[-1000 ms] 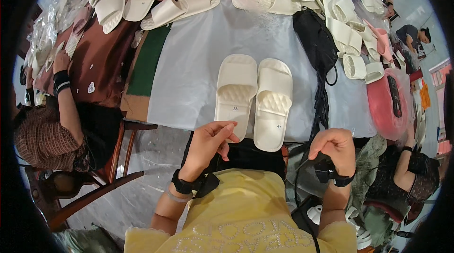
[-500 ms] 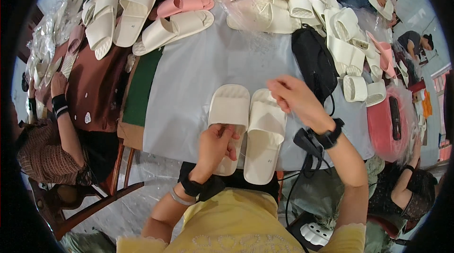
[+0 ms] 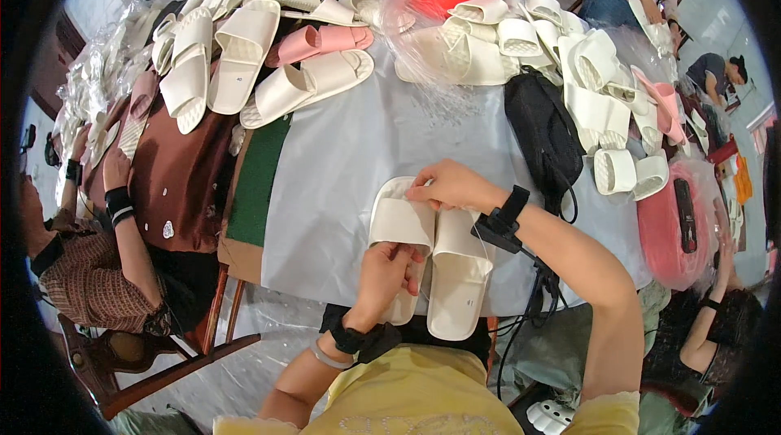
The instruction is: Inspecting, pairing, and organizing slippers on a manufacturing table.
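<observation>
Cream-white, the left slipper (image 3: pixel 399 222) and the right slipper (image 3: pixel 458 284) lie side by side at the near edge of your grey-covered table (image 3: pixel 321 170), soles down, toes toward the far edge, heels reaching past the near one. As far as shows, setting them out as a pair is done, and work on the left slipper looks under way rather than finished. Your left hand (image 3: pixel 386 276) is half curled at its strap opening; whether those fingers grip the strap, you can't tell from here. Your right hand (image 3: pixel 457 184) has thumb and forefinger drawn together at its toe, and whether anything is pinched there is unclear. Neither slipper is bagged. Toward the far edge, a clear plastic bag (image 3: pixel 433 69) lies beside a pile of white slippers (image 3: pixel 598 113), which sit loose and unpacked where visible.
</observation>
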### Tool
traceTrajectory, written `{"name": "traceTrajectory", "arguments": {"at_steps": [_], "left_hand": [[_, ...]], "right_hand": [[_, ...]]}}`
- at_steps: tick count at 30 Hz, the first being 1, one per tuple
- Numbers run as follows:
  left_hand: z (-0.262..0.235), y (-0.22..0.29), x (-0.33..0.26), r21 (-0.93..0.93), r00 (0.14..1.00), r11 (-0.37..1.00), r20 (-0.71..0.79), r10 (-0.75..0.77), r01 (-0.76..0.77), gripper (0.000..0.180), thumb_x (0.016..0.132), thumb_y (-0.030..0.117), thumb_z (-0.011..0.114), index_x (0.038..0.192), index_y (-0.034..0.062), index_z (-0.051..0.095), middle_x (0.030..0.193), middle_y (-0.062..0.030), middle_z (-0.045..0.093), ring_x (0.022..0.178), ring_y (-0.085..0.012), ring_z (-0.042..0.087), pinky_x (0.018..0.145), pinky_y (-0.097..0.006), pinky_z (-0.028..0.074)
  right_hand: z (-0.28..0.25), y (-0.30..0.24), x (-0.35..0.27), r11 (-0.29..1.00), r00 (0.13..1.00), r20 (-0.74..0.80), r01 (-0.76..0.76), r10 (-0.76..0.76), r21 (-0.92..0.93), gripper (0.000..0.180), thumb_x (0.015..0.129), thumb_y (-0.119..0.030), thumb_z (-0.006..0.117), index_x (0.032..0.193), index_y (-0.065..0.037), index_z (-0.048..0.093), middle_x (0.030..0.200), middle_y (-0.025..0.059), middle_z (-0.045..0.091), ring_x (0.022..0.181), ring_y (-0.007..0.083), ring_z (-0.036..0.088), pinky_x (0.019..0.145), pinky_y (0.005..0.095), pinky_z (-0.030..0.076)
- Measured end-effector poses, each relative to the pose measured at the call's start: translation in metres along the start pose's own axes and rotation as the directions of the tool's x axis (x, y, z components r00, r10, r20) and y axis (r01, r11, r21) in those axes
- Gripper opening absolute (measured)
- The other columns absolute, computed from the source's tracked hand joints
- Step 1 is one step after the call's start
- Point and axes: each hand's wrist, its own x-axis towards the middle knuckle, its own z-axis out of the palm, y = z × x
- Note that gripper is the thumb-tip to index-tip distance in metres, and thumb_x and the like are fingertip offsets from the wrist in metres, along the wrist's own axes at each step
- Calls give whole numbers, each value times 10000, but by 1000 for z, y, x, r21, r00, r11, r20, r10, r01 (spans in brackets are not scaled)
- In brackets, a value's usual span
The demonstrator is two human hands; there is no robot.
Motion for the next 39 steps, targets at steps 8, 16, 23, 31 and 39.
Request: {"name": "traceTrajectory", "arguments": {"at_steps": [8, 16, 23, 31, 39], "left_hand": [[-9, 22, -46, 723, 918, 606, 100, 383, -331, 181, 831, 113, 569, 952, -22, 560, 866, -111, 552, 638, -161, 559, 547, -273, 456], [-2, 69, 41, 639, 506, 158, 409, 760, -753, 225, 827, 120, 564, 1009, -11, 569, 1027, -136, 570, 836, -225, 571, 744, -315, 441], [12, 78, 47, 462, 781, 636, 451, 432, -618, 175, 896, 111, 450, 975, 0, 558, 890, -81, 578, 803, -140, 539, 685, -268, 427], [38, 36, -11, 592, 675, 419, 312, 669, -689, 152, 762, 87, 647, 896, 40, 594, 741, -60, 511, 656, -137, 485, 548, -269, 385], [22, 25, -23, 621, 639, 378, 268, 721, -687, 114, 706, 72, 684, 808, 50, 639, 746, -70, 525, 669, -215, 536, 541, -298, 429]], "right_hand": [[-9, -12, -24, 979, 924, -334, 145, -185, -141, 269, 743, -253, 612, 776, 12, 644, 598, 108, 606, 495, 178, 550, 509, 303, 436], [-3, -14, -55, 963, 926, -354, 205, -133, 173, 248, 781, -235, 601, 764, 13, 591, 569, 52, 558, 478, 81, 500, 447, 228, 378], [-1, 2, -61, 858, 841, -541, 275, 3, 434, 344, 876, -346, 488, 873, -6, 538, 549, 21, 497, 407, 72, 409, 398, 219, 319], [23, -9, -65, 246, 913, -358, 308, 194, 919, 326, 920, -334, 377, 959, -20, 453, 573, 14, 434, 383, 63, 277, 364, 214, 191], [13, 10, -66, 573, 941, -313, 187, 130, 798, 304, 866, -300, 490, 871, -1, 541, 640, 34, 518, 444, 84, 372, 411, 211, 295]]}}
